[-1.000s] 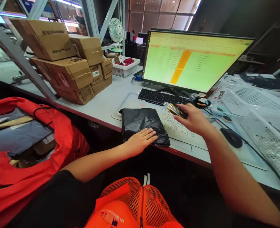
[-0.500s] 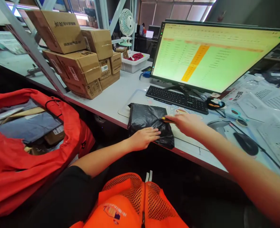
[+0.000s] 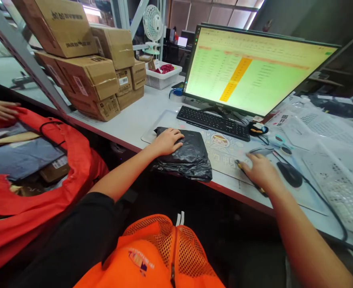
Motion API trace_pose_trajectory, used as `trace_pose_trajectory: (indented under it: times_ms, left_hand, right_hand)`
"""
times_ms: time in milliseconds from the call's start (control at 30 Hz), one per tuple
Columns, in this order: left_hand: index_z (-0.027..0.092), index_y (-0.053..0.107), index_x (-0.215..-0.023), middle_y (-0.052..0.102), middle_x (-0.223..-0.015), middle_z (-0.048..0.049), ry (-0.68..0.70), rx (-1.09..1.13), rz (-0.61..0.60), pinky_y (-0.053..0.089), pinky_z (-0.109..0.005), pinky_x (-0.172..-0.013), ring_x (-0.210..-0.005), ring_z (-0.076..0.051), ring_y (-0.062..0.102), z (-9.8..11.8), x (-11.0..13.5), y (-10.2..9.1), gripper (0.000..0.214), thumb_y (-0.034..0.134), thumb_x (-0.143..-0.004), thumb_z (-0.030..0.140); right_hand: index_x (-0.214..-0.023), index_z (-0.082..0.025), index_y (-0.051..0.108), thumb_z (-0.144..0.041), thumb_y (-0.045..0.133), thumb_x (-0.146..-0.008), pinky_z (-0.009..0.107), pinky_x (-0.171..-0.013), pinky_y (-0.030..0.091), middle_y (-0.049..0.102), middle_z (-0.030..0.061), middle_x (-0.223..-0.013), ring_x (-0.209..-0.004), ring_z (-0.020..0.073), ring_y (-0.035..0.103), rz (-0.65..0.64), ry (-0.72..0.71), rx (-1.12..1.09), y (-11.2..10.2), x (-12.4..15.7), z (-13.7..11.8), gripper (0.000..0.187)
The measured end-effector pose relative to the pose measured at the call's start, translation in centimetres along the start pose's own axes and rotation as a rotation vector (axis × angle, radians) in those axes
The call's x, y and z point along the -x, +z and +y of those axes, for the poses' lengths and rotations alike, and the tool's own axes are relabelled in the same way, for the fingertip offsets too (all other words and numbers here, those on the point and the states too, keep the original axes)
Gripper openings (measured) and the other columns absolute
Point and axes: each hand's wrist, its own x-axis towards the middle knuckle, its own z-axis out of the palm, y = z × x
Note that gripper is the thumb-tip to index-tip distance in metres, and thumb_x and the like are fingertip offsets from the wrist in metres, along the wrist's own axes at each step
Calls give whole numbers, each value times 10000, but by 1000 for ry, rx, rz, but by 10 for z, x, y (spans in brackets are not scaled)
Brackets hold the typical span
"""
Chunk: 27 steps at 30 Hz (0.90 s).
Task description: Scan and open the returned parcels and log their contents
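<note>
A black plastic mailer bag (image 3: 191, 150) lies at the desk's front edge, its near side crumpled. My left hand (image 3: 167, 142) rests on top of its left part, fingers spread and flat. To the right, my right hand (image 3: 262, 172) is low over the desk with thumb and forefinger apart. A slim yellow-and-black utility knife (image 3: 258, 187) lies slantwise under its thumb side, partly covered by the hand. Beside that hand is a black computer mouse (image 3: 289, 174).
A keyboard (image 3: 214, 123) and monitor (image 3: 248, 72) stand behind the bag. Cardboard boxes (image 3: 86, 78) are stacked at left. An open red sack (image 3: 83, 160) holds parcels, with another person's hand (image 3: 0, 109) at its rim. Clear plastic packaging (image 3: 329, 160) covers the right side.
My right hand has moved right, off the bag, taking the utility knife to the desk. My left hand has shifted up and left on the bag. Another person's hand has appeared at the sack.
</note>
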Motion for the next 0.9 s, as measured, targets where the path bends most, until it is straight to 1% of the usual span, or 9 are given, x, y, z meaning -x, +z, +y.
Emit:
trace_pose_trajectory:
  times_ms: [67,133,267,367,533,633,700,800,900]
  left_hand:
    - [137,706,-1212,670,-1224,-142,50,-54,1,459,-416,-1067,-1175,-275,586,-3,-1,6,276,584,-997,260]
    - [142,710,-1163,675,-1162,-135,81,-86,0,471,-392,-990,-1088,-262,601,-2,1,10,244,552,-1004,239]
    - [135,724,-990,705,-901,-116,85,-156,-27,449,-394,-889,-895,-253,627,3,5,11,260,523,-1019,297]
    - [155,708,-772,692,-742,-100,144,-166,-29,432,-403,-890,-791,-239,629,2,5,13,426,459,-1049,362]
    - [174,680,-710,673,-680,-80,130,-149,9,379,-326,-669,-676,-208,609,11,23,0,533,381,-1074,422]
    - [167,667,-735,641,-661,-70,160,-132,18,361,-314,-647,-653,-194,584,33,67,-11,529,364,-1080,430]
    - [166,661,-764,637,-687,-60,108,-29,31,370,-302,-657,-664,-180,573,46,108,-4,509,360,-1083,427]
    - [168,658,-806,639,-735,-48,-191,325,71,404,-290,-681,-690,-169,576,50,163,34,523,334,-1084,469]
    - [162,691,-936,667,-774,-54,-610,850,180,461,-300,-708,-709,-180,608,38,189,79,617,369,-1013,682]
  right_hand:
    - [-1377,-143,648,-445,488,-958,484,-978,528,674,196,-1296,-1179,347,638,131,-115,-139,-14,-25,-35,540]
    - [-1377,-147,653,-435,524,-948,462,-1024,518,690,167,-1288,-1182,314,645,173,-275,-301,-25,-53,-79,533]
    - [-1459,-130,588,-375,522,-974,396,-1113,466,628,138,-1451,-1316,262,589,23,-440,-444,-27,-103,-176,547]
    - [-1412,-181,642,-451,551,-980,370,-1102,457,665,111,-1413,-1297,257,606,-74,-477,-420,-13,-121,-224,517]
    - [-1282,-223,717,-706,477,-953,384,-934,496,721,150,-1264,-1113,300,674,-133,-423,-350,6,-123,-238,632]
    - [-1255,-240,726,-755,416,-952,352,-881,480,721,140,-1252,-1097,287,666,-125,-409,-344,6,-121,-233,673]
    - [-1213,-245,747,-753,401,-958,347,-857,471,728,137,-1228,-1076,286,666,-125,-409,-343,5,-121,-231,666]
    - [-1206,-244,758,-733,393,-971,351,-844,459,728,142,-1232,-1065,294,665,-125,-407,-346,3,-123,-232,654]
    - [-1245,-223,745,-672,381,-1005,353,-841,448,732,155,-1231,-1081,301,663,-121,-403,-347,-2,-118,-235,626]
